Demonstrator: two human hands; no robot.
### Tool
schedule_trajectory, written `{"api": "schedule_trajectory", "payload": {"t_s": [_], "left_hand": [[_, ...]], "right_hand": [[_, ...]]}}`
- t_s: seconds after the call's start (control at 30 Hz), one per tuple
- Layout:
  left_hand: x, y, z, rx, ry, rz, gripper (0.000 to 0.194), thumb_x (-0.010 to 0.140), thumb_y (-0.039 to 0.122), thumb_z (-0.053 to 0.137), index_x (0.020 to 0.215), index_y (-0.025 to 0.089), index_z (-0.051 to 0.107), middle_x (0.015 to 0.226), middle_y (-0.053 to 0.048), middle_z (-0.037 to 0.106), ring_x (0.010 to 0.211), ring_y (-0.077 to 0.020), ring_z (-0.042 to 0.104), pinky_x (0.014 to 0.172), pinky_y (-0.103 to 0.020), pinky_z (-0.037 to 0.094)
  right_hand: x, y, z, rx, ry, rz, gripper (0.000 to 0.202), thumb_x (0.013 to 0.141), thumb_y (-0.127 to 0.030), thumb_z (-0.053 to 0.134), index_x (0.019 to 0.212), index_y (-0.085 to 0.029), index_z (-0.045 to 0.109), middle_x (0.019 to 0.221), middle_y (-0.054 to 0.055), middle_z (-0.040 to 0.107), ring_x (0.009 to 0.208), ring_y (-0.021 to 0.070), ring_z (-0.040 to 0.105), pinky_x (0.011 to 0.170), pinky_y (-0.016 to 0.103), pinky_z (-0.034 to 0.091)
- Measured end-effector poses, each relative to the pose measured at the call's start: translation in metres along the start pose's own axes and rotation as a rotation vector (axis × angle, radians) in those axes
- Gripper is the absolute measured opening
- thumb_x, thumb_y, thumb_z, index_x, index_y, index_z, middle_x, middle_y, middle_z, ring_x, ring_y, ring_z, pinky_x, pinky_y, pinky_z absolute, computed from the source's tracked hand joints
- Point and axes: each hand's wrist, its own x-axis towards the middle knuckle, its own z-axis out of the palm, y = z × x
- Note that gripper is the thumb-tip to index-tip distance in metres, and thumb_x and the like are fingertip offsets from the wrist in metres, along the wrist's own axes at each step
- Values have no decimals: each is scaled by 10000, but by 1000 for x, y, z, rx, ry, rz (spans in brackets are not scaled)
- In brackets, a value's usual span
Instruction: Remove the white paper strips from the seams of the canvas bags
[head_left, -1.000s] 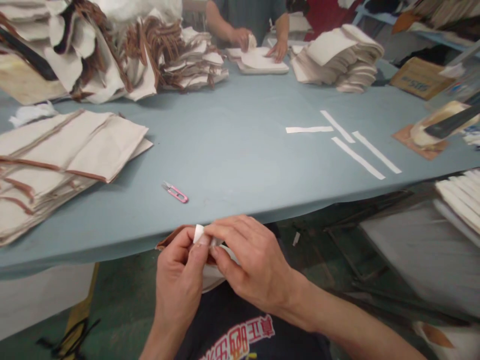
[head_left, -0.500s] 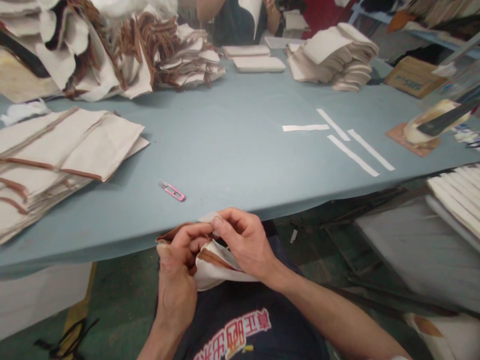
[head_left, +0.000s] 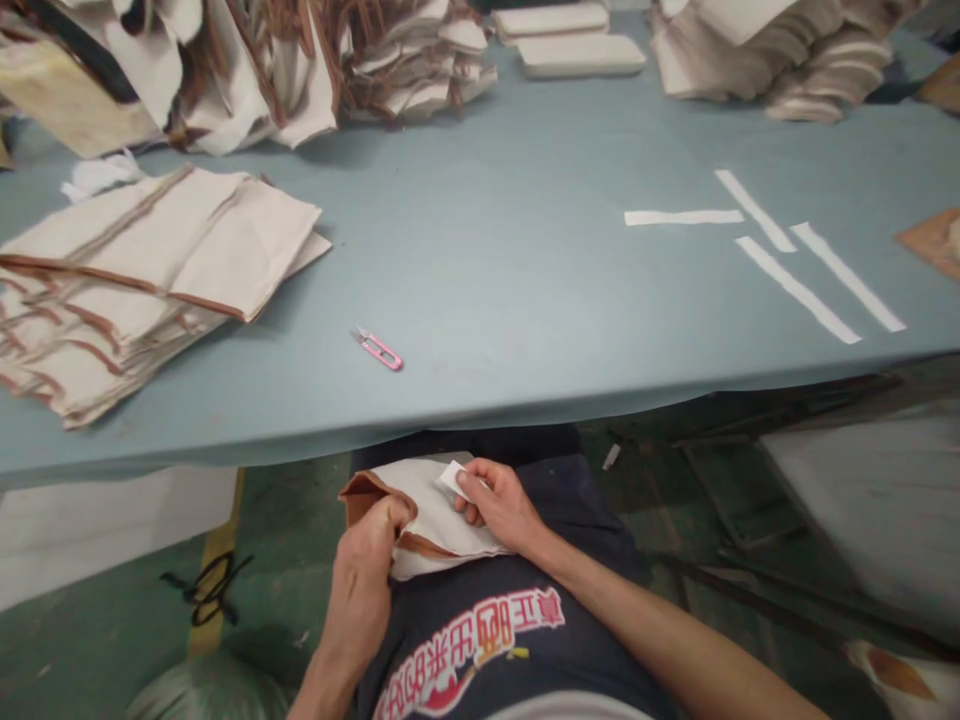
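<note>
A cream cloth piece with brown edging lies across my lap, in front of the table edge. My left hand is closed on its brown-edged opening at the left end. Over the cloth's right part, my right hand pinches a small flat white piece between thumb and fingers; whether it is paper or tape I cannot tell. Pink-handled thread snips lie on the table beyond my hands, their blades pointing up and left.
On the blue-green table a stack of cream cloth pieces with brown edging lies at left. Several white strips lie at right. Further cream pieces and piles stand along the back. Below the table is green floor.
My hands have drawn apart and moved closer to my body, with the cloth now spread flatter between them. The white piece has come away from the opening with my right hand. The view has tilted down.
</note>
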Motion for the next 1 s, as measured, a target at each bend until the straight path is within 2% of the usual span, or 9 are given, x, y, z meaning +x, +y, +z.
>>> {"api": "schedule_trajectory", "payload": {"t_s": [0.07, 0.17, 0.3, 0.43, 0.53, 0.6, 0.7, 0.8, 1.0], "left_hand": [[-9, 2, -11, 37, -76, -21, 605, 851, 782, 702, 662, 211, 642, 629, 4, 579, 586, -168, 495, 538, -261, 420], [-19, 5, -26, 92, -160, -61, 522, 867, 678, 755, 687, 192, 702, 654, -9, 638, 607, -166, 541, 556, -241, 447], [-20, 5, -34, 113, -179, -136, 498, 868, 658, 775, 735, 179, 800, 715, -64, 740, 674, -203, 628, 623, -259, 504], [-5, 10, -27, -16, -107, -89, 462, 872, 644, 798, 821, 189, 858, 805, -97, 798, 738, -232, 682, 682, -278, 536], [11, 19, -18, -75, -75, -8, 453, 885, 632, 801, 886, 186, 878, 912, -107, 822, 820, -238, 705, 731, -267, 541], [20, 26, -12, -122, -70, -17, 468, 869, 641, 816, 943, 183, 878, 901, -98, 822, 789, -219, 686, 704, -249, 530], [29, 39, -5, -195, -85, -48, 503, 825, 665, 839, 938, 176, 871, 763, -65, 776, 668, -173, 603, 613, -224, 484], [34, 54, 2, -244, -115, -40, 508, 779, 670, 862, 773, 163, 839, 608, -24, 647, 574, -130, 484, 531, -209, 394], [37, 76, 12, -321, -145, -55, 488, 736, 612, 873, 574, 179, 716, 530, 0, 524, 520, -117, 387, 485, -235, 332]], "right_hand": [[4, 10, 1, -2, -22, 36, 550, 837, -754, 613, 823, -204, 588, 670, 9, 666, 459, 87, 506, 465, 212, 408], [6, 13, 0, -38, -40, 48, 513, 862, -713, 618, 820, -202, 600, 680, 17, 674, 477, 102, 523, 448, 212, 408], [-2, -11, -7, -151, 0, -63, 414, 918, -583, 651, 789, -190, 632, 713, 7, 668, 631, 130, 579, 562, 224, 455], [-25, -69, -25, -267, 49, -260, 298, 937, -464, 686, 826, -188, 700, 819, 4, 706, 799, 148, 609, 716, 253, 451], [-52, -116, -30, -384, 22, -467, 234, 979, -385, 663, 866, -191, 729, 758, -16, 686, 681, 119, 566, 653, 252, 417], [-68, -137, -26, -403, -8, -515, 221, 1007, -357, 646, 884, -193, 730, 667, -43, 625, 564, 93, 481, 553, 240, 358], [-78, -151, -18, -379, 0, -481, 180, 1005, -334, 649, 905, -200, 716, 596, -71, 554, 497, 82, 427, 489, 230, 317], [-78, -154, -12, -388, 46, -462, 164, 987, -341, 663, 894, -210, 695, 595, -69, 562, 511, 87, 470, 495, 223, 344], [-78, -166, -8, -458, 103, -485, 162, 984, -352, 667, 886, -226, 693, 622, -53, 625, 534, 102, 529, 514, 235, 359]]}}
